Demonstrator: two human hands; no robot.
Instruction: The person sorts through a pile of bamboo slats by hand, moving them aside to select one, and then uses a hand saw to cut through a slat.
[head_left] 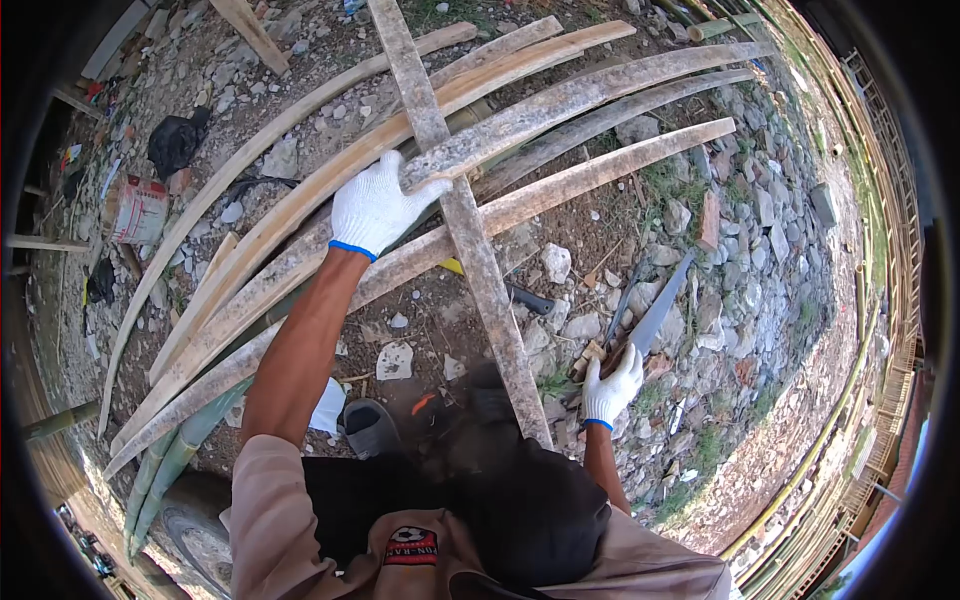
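My left hand (378, 208), in a white knitted glove with a blue cuff, is closed on a long, weathered wooden plank (565, 106). The thumb and fingers lie on either side of the plank, close to where it crosses another mottled plank (480, 265) running toward my body. Lower on the right, my right hand (612, 387), gloved the same way, is wrapped round the handle of a hand saw (661, 306). Its blade points up and away over the rubble, apart from the wood. The palm side of each hand is hidden.
Several more long planks (610, 176) fan out across the ground. A dark-handled tool (530, 299) lies beside the crossing plank. Loose stones (770, 215) cover the right side. Green bamboo poles (190, 445) lie at lower left, near a printed sack (139, 210) and black plastic (178, 142).
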